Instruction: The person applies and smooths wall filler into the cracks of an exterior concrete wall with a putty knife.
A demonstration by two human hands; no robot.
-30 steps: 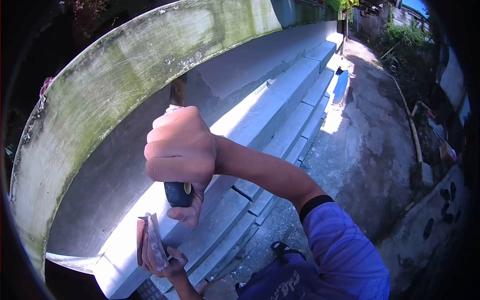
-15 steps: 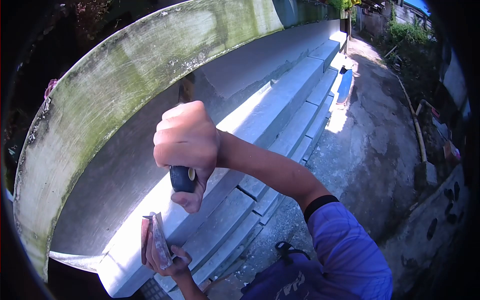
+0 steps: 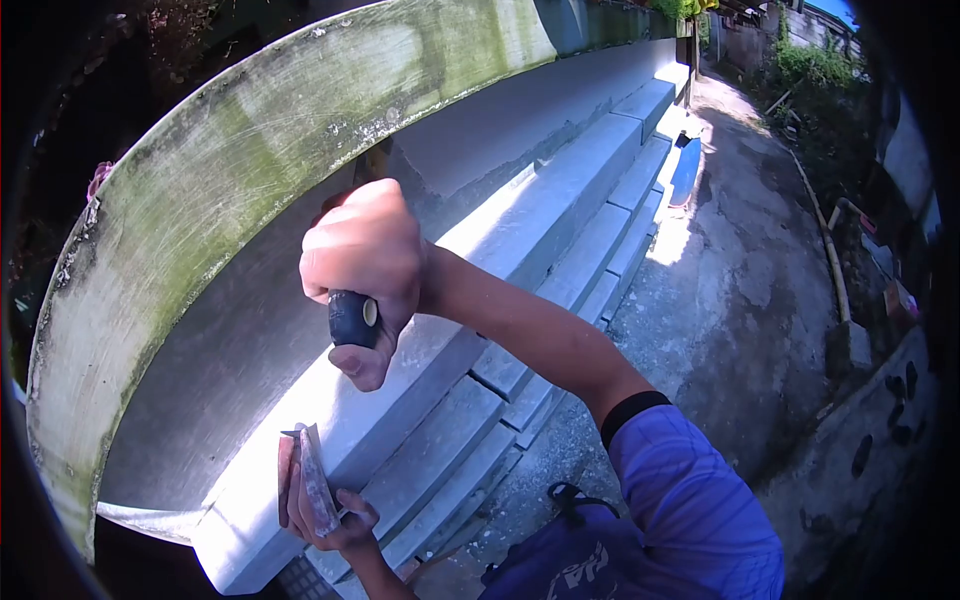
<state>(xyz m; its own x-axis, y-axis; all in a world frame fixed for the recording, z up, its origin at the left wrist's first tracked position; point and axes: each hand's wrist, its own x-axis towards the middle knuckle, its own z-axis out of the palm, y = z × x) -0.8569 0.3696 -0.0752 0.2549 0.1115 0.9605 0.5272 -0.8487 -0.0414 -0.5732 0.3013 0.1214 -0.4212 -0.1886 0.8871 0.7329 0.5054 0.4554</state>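
My right hand [image 3: 365, 245] is raised in a fist around the black handle [image 3: 352, 318] of a tool, close to the wall [image 3: 230, 300] under the mossy ledge. A yellowish hole shows at the handle's end. Beyond the fist, a brownish part of the tool [image 3: 372, 163] shows near the ledge's lower edge; the rest is hidden. Lower down, my left hand [image 3: 335, 520] grips a flat, plaster-smeared plate [image 3: 318, 485], seen nearly edge-on, with its fingers behind it and thumb apart. This plate is held over the pale top slab [image 3: 255, 505].
Stacked grey slabs [image 3: 440, 430] run along the wall beneath the top slab. The curved mossy ledge [image 3: 290, 120] overhangs the wall. A concrete path [image 3: 720, 290] lies to the right, with a blue object [image 3: 686, 172] by the slabs and a long pole [image 3: 828, 240] along its far side.
My right hand has moved slightly up and left with the black-handled tool. My left hand and its plate have shifted only slightly left in view.
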